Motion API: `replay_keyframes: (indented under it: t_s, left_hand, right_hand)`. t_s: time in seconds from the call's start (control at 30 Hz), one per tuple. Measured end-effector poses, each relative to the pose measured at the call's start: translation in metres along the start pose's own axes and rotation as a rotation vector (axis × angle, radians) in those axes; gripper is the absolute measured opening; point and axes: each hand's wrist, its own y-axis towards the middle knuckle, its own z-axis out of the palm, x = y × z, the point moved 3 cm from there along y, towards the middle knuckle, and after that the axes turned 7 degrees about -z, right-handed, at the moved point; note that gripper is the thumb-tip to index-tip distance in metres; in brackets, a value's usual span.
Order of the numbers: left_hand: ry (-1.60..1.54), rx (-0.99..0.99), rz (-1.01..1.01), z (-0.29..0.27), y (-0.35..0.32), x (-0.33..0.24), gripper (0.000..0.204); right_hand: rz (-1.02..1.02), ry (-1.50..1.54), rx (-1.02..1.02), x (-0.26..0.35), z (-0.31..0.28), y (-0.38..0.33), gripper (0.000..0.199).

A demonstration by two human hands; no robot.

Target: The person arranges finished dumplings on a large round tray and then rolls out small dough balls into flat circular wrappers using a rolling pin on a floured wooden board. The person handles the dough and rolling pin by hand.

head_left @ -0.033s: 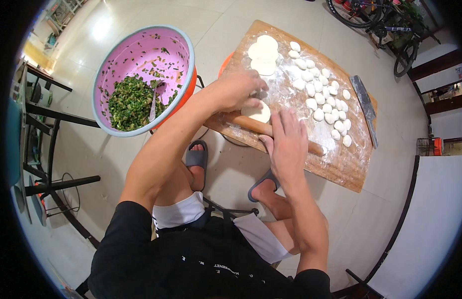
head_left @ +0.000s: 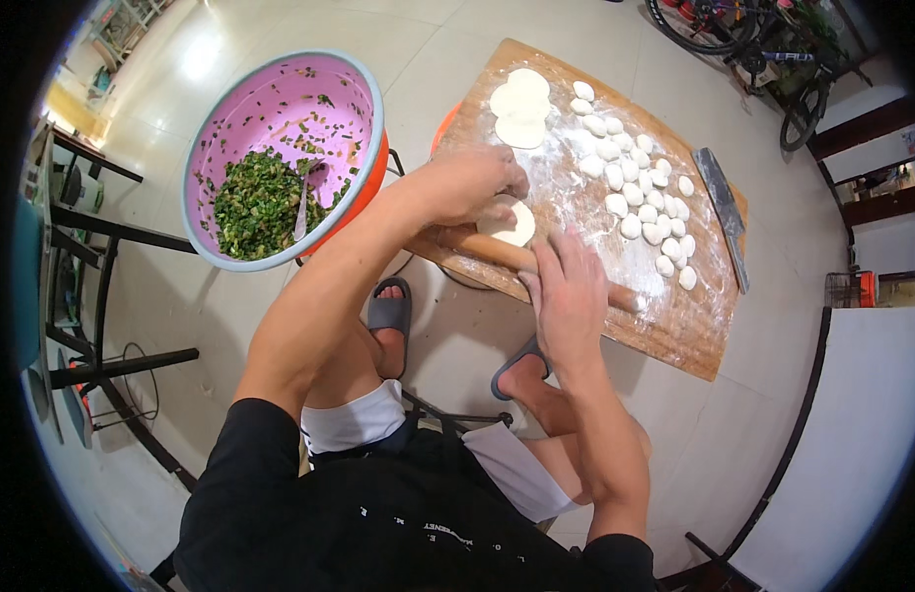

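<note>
A round dough wrapper (head_left: 510, 225) lies near the front left of the floured wooden board (head_left: 664, 340). My left hand (head_left: 474, 185) is bent over its far left edge, with thumb and fingers closed at the dough. Partly over the wrapper's near edge lies a wooden rolling pin (head_left: 492, 250). My right hand (head_left: 571, 286) presses down on the pin's right part, palm and fingers over it. Several rolled wrappers (head_left: 521, 104) overlap at the board's far left. Many small dough pieces (head_left: 630, 194) are spread to the right, dusted with flour.
Left of the board, a pink basin (head_left: 280, 94) holds chopped green filling (head_left: 255, 207) and a metal spoon (head_left: 301, 212). A flat dark blade (head_left: 721, 212) lies along the board's right edge. Black metal legs (head_left: 122, 232) stand far left; a bicycle (head_left: 783, 64) is far right.
My left fingers have curled in a little more at the wrapper. My right hand and the rolling pin have shifted very slightly.
</note>
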Motion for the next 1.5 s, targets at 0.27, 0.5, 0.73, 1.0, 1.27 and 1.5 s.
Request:
replay_keyframes:
  t_s: [0.27,0.5,0.73,1.0,1.27,1.5]
  left_hand:
    - [0.157,-0.055,-0.359,0.013,-0.024,-0.018,0.032]
    - [0.054,-0.314,-0.623,-0.011,-0.045,-0.002,0.037]
    - [-0.122,-0.475,-0.415,-0.011,-0.036,0.0,0.033]
    - [0.055,-0.226,-0.273,0.01,-0.017,-0.006,0.03]
    - [0.04,-0.199,-0.337,0.022,-0.018,-0.013,0.025]
    - [-0.011,-0.09,-0.384,0.015,-0.011,-0.013,0.021]
  right_hand:
    - [-0.001,0.132,-0.108,-0.003,-0.015,-0.023,0.043]
    - [0.036,0.126,-0.052,0.003,-0.004,-0.017,0.047]
    - [0.108,-0.152,0.109,-0.031,0.013,0.058,0.056]
    - [-0.074,0.022,0.014,-0.003,-0.007,0.001,0.051]
    - [0.045,0.146,-0.053,-0.012,-0.015,-0.037,0.04]
    - [0.053,0.175,-0.037,-0.017,-0.025,-0.041,0.039]
